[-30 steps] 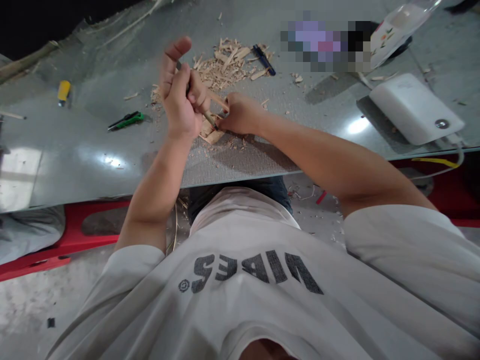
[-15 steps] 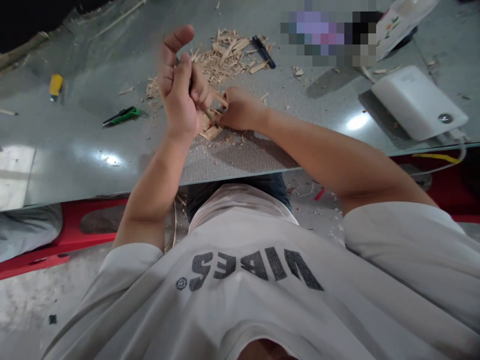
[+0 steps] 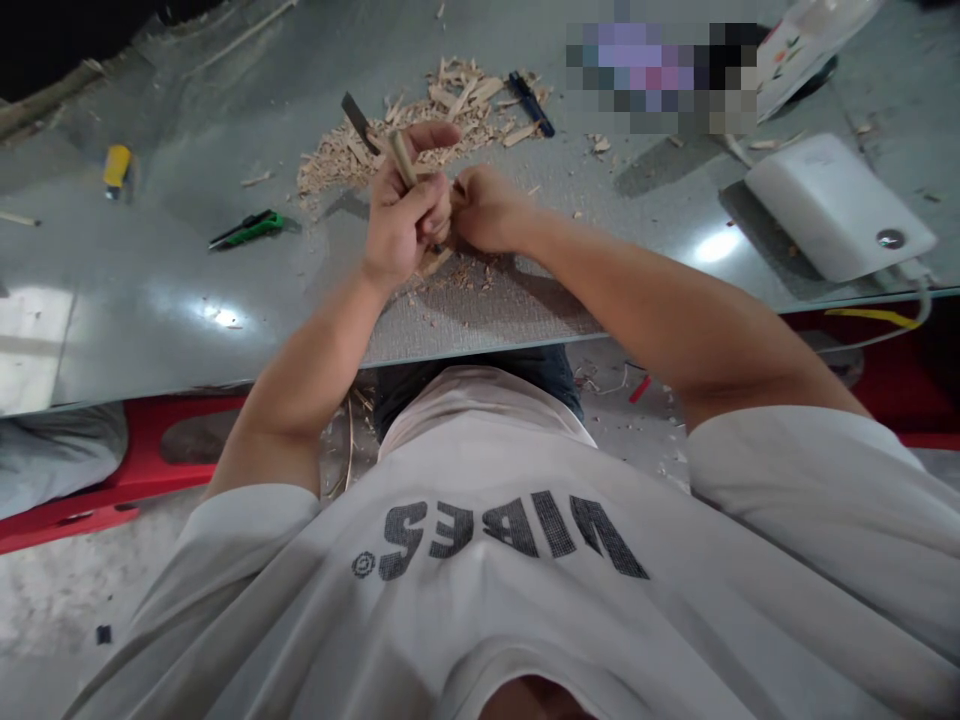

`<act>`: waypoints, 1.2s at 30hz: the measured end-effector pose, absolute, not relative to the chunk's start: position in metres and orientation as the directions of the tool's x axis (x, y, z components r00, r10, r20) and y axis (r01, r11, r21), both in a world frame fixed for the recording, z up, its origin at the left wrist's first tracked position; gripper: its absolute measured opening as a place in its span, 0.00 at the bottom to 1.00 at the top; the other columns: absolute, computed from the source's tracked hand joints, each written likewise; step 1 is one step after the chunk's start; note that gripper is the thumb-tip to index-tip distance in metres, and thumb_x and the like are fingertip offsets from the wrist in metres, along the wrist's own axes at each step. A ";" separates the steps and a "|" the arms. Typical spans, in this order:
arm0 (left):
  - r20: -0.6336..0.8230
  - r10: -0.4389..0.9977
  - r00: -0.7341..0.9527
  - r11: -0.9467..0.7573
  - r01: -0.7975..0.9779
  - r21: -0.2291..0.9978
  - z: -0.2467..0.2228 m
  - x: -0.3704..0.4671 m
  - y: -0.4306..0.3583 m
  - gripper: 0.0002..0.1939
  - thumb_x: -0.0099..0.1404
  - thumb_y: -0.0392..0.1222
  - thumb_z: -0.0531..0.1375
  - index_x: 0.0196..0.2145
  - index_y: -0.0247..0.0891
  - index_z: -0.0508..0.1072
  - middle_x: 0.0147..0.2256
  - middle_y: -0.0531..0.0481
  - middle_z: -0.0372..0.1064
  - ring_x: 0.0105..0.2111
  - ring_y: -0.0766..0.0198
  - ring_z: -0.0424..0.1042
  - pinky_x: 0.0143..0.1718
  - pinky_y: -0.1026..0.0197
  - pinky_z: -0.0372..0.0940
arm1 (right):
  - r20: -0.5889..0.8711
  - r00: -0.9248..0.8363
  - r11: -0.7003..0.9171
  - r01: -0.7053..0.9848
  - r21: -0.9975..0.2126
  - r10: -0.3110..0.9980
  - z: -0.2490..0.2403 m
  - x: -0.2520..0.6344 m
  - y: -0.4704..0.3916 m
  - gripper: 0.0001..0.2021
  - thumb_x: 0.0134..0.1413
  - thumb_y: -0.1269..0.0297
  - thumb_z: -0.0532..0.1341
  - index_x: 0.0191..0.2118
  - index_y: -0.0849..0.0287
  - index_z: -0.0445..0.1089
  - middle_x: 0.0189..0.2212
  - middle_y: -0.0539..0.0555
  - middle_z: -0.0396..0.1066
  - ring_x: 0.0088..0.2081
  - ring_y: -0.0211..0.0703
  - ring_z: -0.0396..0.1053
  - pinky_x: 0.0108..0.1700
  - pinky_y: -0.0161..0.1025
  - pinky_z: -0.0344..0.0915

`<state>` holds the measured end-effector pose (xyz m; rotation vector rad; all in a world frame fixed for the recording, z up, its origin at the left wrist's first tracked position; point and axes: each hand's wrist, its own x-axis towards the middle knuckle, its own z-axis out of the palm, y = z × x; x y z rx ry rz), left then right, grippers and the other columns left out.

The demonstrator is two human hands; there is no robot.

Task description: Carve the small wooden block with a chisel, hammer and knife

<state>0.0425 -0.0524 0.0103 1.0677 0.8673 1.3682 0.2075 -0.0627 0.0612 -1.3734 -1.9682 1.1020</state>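
Working near the front edge of the table [image 3: 172, 265], the person had both hands over the wood [image 3: 436, 263], only a pale sliver of it showing below them. The left hand [image 3: 405, 222] was curled around a handle [image 3: 403, 160], forefinger stretched out; a dark blade [image 3: 360, 124] jutted beyond it, and whether the two made one tool I could not tell. The right hand [image 3: 491, 211] was curled just beside it, seeming to pinch the wood, its fingertips hidden. Judging by the shavings [image 3: 451, 98] heaped farther from the front edge, much cutting was done; with the wood's shape covered, how much was left could not be told. At the heap's right end lay a blue pen-like thing [image 3: 531, 104]; toward the table's left side, a green cutter [image 3: 249, 230]; near the front edge, well to the right, a white box [image 3: 832, 200].
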 end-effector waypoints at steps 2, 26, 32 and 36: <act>0.127 0.990 0.059 -0.099 -0.346 0.933 0.004 0.042 -0.049 0.09 0.94 0.51 0.67 0.50 0.53 0.85 0.22 0.62 0.45 0.17 0.61 0.43 0.22 0.59 0.42 | 0.002 -0.296 0.172 0.548 -0.819 0.955 0.076 0.220 -0.065 0.28 0.88 0.72 0.66 0.29 0.53 0.58 0.28 0.41 0.52 0.39 0.35 0.51 0.38 0.35 0.47; 0.066 0.994 0.085 -0.025 -0.411 0.911 -0.014 0.068 -0.041 0.45 0.83 0.64 0.68 0.91 0.52 0.75 0.16 0.59 0.52 0.17 0.47 0.62 0.28 0.51 0.59 | 0.039 -0.136 0.126 0.715 -0.687 0.990 0.140 0.333 -0.204 0.44 0.63 0.04 0.70 0.36 0.47 0.78 0.24 0.54 0.70 0.22 0.45 0.64 0.27 0.50 0.58; 0.115 0.991 0.073 -0.074 -0.426 0.902 -0.024 0.076 -0.037 0.50 0.82 0.66 0.69 0.94 0.53 0.70 0.14 0.58 0.56 0.18 0.41 0.68 0.28 0.49 0.59 | 0.128 -0.099 0.160 0.720 -0.675 0.987 0.148 0.328 -0.207 0.24 0.78 0.30 0.72 0.42 0.46 0.81 0.25 0.51 0.70 0.24 0.43 0.64 0.30 0.50 0.59; 0.140 0.988 0.058 -0.102 -0.431 0.897 -0.028 0.072 -0.039 0.49 0.75 0.59 0.71 0.90 0.54 0.77 0.15 0.59 0.57 0.15 0.49 0.56 0.25 0.50 0.52 | 0.078 -0.221 0.222 0.763 -0.607 0.972 0.152 0.326 -0.203 0.29 0.75 0.25 0.70 0.36 0.46 0.78 0.25 0.53 0.72 0.25 0.44 0.64 0.29 0.49 0.55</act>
